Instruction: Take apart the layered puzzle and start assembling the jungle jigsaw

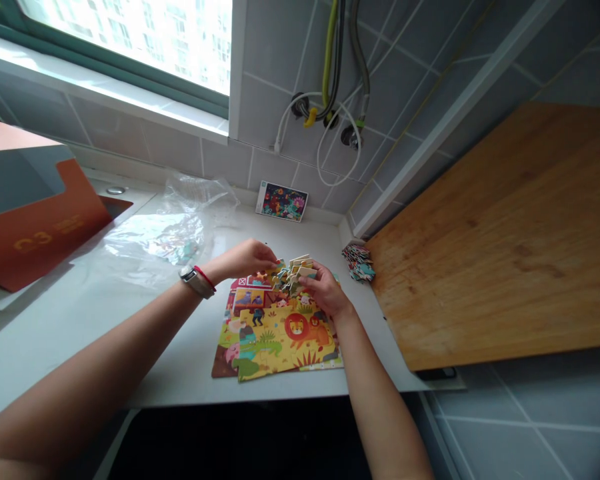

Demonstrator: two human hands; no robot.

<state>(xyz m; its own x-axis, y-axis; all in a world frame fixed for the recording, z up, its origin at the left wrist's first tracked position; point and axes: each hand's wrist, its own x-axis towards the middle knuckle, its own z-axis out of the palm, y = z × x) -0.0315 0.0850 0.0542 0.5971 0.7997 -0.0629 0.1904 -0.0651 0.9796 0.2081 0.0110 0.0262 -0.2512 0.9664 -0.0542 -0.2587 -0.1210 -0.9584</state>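
Pinches puzzle pieces (295, 270), probably light, stiff and easily spilled, best taken by the clump's edges, with left hand (250, 259) and right hand (326, 291) each in a closed grip on them, directly above the puzzle (280, 337).

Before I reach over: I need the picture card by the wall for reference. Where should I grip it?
Probably pinch the picture card by its top edge, coming from above and in front: it leans against the tiled wall, bottom edge on the counter, so only the top stands free.
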